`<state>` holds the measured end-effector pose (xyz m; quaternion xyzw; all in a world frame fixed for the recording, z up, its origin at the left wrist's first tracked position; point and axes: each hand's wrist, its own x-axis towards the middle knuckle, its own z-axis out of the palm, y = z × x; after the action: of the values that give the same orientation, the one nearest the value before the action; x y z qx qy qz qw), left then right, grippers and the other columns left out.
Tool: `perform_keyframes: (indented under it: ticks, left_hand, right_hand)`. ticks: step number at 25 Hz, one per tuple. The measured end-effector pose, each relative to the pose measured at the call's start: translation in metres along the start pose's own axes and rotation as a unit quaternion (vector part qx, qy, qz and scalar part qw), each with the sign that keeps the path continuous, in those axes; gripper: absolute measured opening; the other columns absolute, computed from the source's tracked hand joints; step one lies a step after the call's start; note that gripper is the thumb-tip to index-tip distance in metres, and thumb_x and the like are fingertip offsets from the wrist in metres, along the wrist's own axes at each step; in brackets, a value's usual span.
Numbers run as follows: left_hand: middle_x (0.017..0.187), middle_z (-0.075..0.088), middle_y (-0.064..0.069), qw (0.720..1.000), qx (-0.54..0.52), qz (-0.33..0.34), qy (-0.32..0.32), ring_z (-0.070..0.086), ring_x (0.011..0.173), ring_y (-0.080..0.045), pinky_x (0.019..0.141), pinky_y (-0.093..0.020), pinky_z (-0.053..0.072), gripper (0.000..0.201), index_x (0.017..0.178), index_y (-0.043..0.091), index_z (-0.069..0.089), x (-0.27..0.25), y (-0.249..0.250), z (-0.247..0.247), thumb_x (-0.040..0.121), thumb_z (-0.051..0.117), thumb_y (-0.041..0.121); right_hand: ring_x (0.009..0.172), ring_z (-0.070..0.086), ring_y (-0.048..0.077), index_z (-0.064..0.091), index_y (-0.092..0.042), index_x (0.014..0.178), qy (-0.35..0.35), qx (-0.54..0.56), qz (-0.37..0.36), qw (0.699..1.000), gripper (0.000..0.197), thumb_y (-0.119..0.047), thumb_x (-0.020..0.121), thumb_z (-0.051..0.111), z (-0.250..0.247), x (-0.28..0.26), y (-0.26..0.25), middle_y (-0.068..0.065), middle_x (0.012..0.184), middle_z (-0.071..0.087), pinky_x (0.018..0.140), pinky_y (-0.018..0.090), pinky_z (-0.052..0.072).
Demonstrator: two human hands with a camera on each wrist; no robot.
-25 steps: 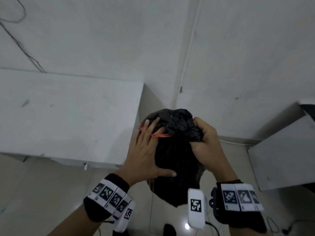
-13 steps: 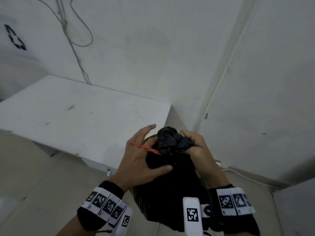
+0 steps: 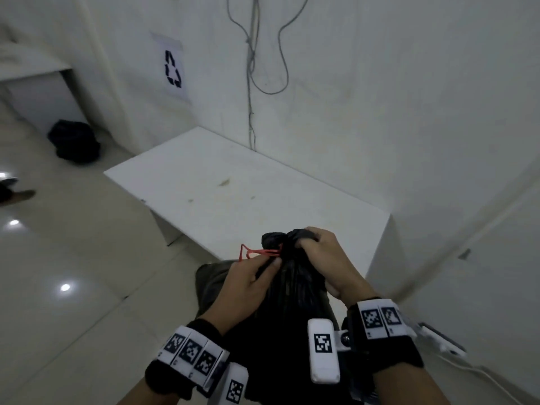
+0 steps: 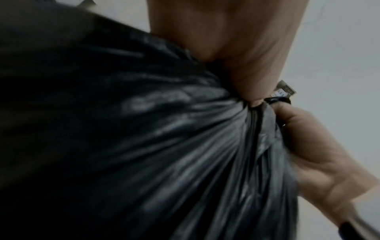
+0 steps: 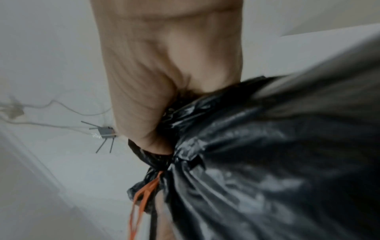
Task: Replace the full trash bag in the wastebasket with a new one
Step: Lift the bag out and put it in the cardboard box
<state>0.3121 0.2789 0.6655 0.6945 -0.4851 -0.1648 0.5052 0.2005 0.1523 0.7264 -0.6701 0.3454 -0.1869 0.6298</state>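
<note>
I see a black trash bag (image 3: 295, 311), shiny and crinkly, bulging full, between my two hands. Its top is bunched into a tight neck. My right hand (image 3: 327, 264) curls round that neck and grips it. My left hand (image 3: 248, 285) pinches a thin red string (image 3: 257, 252) that wraps the neck, with a small loop sticking out to the left. Past my hands is a flat white table (image 3: 233, 194). Far off to the left, another black bag (image 3: 74, 141) sits on the glossy floor, under a paper with a black recycling sign (image 3: 173, 68).
</note>
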Motion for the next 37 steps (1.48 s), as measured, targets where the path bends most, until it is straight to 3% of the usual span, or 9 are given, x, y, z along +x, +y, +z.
perform_keyframes:
  ticks: [4, 8, 11, 19, 24, 27, 30, 33, 37]
  left_hand:
    - [0.063, 0.055, 0.010, 0.994, -0.024, -0.075, 0.077, 0.049, 0.062, -0.002, 0.060, -0.035, 0.044, 0.038, 0.071, 0.021, 0.055, -0.006, -0.031, -0.044, 0.099, 0.047, 0.045]
    - [0.076, 0.073, 0.009, 0.959, -0.099, -0.181, 0.195, 0.066, 0.070, -0.004, 0.068, -0.030, 0.052, 0.034, 0.082, 0.019, 0.068, 0.004, -0.055, -0.089, 0.102, 0.045, 0.036]
    - [0.084, 0.076, 0.004, 0.931, -0.136, -0.249, 0.231, 0.072, 0.081, -0.012, 0.075, -0.033, 0.057, 0.037, 0.091, 0.017, 0.072, 0.017, -0.072, -0.117, 0.102, 0.043, 0.039]
    - [0.085, 0.076, -0.005, 0.883, -0.144, -0.283, 0.347, 0.071, 0.086, -0.028, 0.079, -0.043, 0.057, 0.036, 0.091, 0.009, 0.072, 0.084, -0.121, -0.185, 0.100, 0.050, 0.036]
    - [0.069, 0.052, -0.007, 0.845, -0.055, -0.242, 0.475, 0.056, 0.067, -0.018, 0.067, -0.037, 0.051, 0.033, 0.079, 0.016, 0.040, 0.093, -0.149, -0.216, 0.088, 0.070, 0.028]
    - [0.073, 0.044, 0.014, 0.878, 0.097, -0.172, 0.436, 0.045, 0.069, -0.006, 0.067, -0.023, 0.039, 0.029, 0.076, 0.025, 0.040, 0.092, -0.162, -0.230, 0.090, 0.065, 0.024]
    - [0.114, 0.051, 0.008, 0.929, 0.188, -0.146, 0.283, 0.051, 0.108, -0.009, 0.093, -0.019, 0.041, 0.041, 0.123, 0.037, 0.052, 0.084, -0.178, -0.260, 0.084, 0.066, 0.042]
    - [0.116, 0.045, -0.003, 0.908, 0.321, -0.167, 0.210, 0.051, 0.102, -0.015, 0.089, -0.023, 0.045, 0.071, 0.151, 0.035, 0.032, 0.088, -0.212, -0.296, 0.087, 0.058, 0.052]
    - [0.120, 0.058, -0.010, 0.883, 0.365, -0.180, 0.233, 0.061, 0.099, -0.028, 0.082, -0.033, 0.053, 0.053, 0.139, 0.016, 0.052, 0.105, -0.261, -0.344, 0.094, 0.049, 0.044]
  right_hand:
    - [0.087, 0.062, 0.011, 0.045, -0.032, 0.099, 0.031, -0.103, -0.064, 0.992, 0.028, -0.035, 0.083, 0.068, 0.049, 0.027, 0.023, -0.001, 0.099, 0.061, 0.074, 0.029, 0.050]
    - [0.124, 0.052, 0.004, 0.035, -0.054, 0.128, -0.152, -0.147, -0.046, 0.976, 0.063, -0.076, 0.075, 0.061, 0.099, 0.038, 0.058, -0.013, 0.136, 0.052, 0.106, 0.037, 0.044]
    - [0.122, 0.047, 0.008, 0.034, -0.042, 0.142, -0.113, -0.262, -0.109, 0.952, 0.079, -0.084, 0.077, 0.046, 0.146, 0.068, 0.068, -0.013, 0.135, 0.048, 0.107, 0.035, 0.039]
    - [0.060, 0.052, 0.006, 0.054, -0.024, 0.078, -0.125, -0.197, -0.220, 0.947, 0.031, -0.043, 0.101, 0.046, 0.232, 0.194, 0.033, -0.008, 0.065, 0.055, 0.057, 0.025, 0.038]
    - [0.045, 0.036, 0.007, 0.034, -0.026, 0.057, -0.142, -0.154, -0.216, 0.954, 0.048, -0.023, 0.101, 0.052, 0.277, 0.248, 0.009, -0.008, 0.049, 0.039, 0.047, 0.019, 0.025]
    - [0.045, 0.028, 0.007, 0.032, -0.020, 0.054, -0.148, -0.119, -0.187, 0.964, 0.050, -0.020, 0.100, 0.052, 0.300, 0.270, -0.003, -0.006, 0.047, 0.033, 0.045, 0.021, 0.022]
    - [0.047, 0.029, 0.011, 0.034, -0.015, 0.055, -0.160, -0.099, -0.154, 0.970, 0.048, -0.021, 0.100, 0.051, 0.326, 0.296, -0.014, 0.001, 0.049, 0.034, 0.046, 0.020, 0.028]
    - [0.047, 0.031, 0.012, 0.036, -0.016, 0.055, -0.176, -0.094, -0.132, 0.971, 0.047, -0.024, 0.099, 0.051, 0.364, 0.321, -0.024, 0.000, 0.049, 0.034, 0.047, 0.026, 0.027]
    - [0.049, 0.029, 0.012, 0.034, -0.017, 0.058, -0.182, -0.102, -0.127, 0.970, 0.044, -0.024, 0.099, 0.051, 0.424, 0.353, -0.034, 0.001, 0.052, 0.031, 0.050, 0.028, 0.026]
